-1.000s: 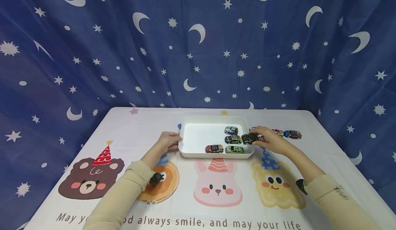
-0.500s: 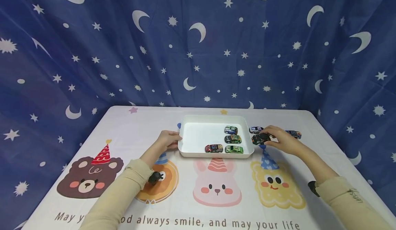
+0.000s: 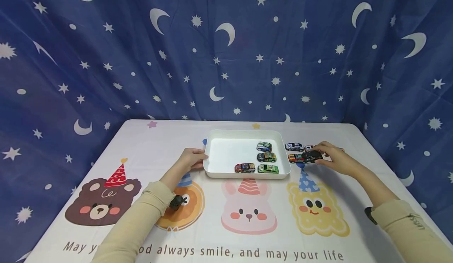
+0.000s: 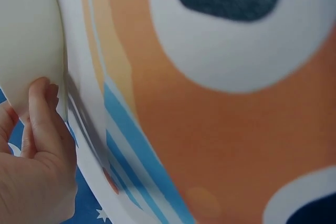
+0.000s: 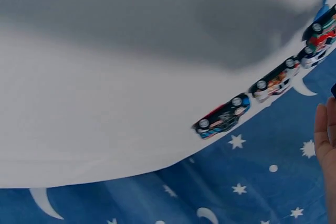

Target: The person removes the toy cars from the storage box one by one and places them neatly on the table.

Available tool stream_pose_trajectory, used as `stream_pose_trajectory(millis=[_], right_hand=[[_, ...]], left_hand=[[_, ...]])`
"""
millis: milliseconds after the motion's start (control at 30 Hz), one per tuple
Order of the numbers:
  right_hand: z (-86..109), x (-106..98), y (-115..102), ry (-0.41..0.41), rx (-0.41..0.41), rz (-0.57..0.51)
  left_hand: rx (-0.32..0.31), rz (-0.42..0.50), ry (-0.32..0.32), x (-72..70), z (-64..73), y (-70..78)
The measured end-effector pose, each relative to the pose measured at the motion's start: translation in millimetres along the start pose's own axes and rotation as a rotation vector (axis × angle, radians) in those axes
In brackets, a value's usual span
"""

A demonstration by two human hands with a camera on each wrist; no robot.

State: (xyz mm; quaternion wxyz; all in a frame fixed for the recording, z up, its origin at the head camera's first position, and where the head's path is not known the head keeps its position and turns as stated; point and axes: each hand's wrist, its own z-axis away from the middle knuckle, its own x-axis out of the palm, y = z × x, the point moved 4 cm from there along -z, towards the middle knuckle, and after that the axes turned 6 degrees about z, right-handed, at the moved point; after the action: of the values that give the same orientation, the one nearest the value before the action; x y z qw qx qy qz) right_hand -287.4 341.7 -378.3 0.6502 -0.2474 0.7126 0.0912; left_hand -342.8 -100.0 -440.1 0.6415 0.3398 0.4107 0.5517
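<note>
My left hand [image 3: 191, 159] pinches the left wall of a white tray [image 3: 226, 174]; in the left wrist view its fingers [image 4: 43, 106] lie against the pale tray side [image 4: 29, 30]. Inside the tray, toward its right, stand several toy cars, among them a green car [image 3: 267, 169] and a red car [image 3: 245, 168]. Right of the tray, my right hand [image 3: 334, 160] holds a black toy car [image 3: 311, 157] between thumb and fingers, low over the table. It overlaps the rear of a red-orange toy car [image 3: 295, 159] there. Only the edge of this hand [image 5: 326, 145] shows in the right wrist view.
Behind the held car runs a row of toy cars, with a white-blue car [image 3: 294, 147] at its left end. In the right wrist view, a dark blue-red car [image 5: 223, 116] stands near the table edge. A starry blue curtain [image 3: 240, 58] hangs behind the table [image 3: 170, 137].
My right hand has moved right with the black car, from the tray's right rim to above the table, bringing the red-orange car into sight. The left hand stays on the tray.
</note>
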Motion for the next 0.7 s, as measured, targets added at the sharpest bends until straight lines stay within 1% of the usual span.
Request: stream_pose_trajectory(millis=[200, 367, 500, 600, 700], right_hand=[[3.2, 6, 17, -0.016, 0.028, 0.020], [5.0, 13, 31, -0.007, 0.038, 0.035], [3.8, 18, 38, -0.001, 0.039, 0.030], [1.4, 22, 41, -0.015, 0.065, 0.039], [-1.7, 26, 44, -0.045, 0.110, 0.051]], left_hand=[[0.000, 0.000, 0.002, -1.0, -0.3, -1.0], [-0.010, 0.007, 0.004, -1.3, -0.8, -0.8], [-0.020, -0.001, 0.008, -1.7, -2.1, -0.7], [-0.024, 0.003, 0.009, -1.2, -3.5, -1.5], [-0.022, 0.016, 0.005, -0.1, -4.1, -2.7]])
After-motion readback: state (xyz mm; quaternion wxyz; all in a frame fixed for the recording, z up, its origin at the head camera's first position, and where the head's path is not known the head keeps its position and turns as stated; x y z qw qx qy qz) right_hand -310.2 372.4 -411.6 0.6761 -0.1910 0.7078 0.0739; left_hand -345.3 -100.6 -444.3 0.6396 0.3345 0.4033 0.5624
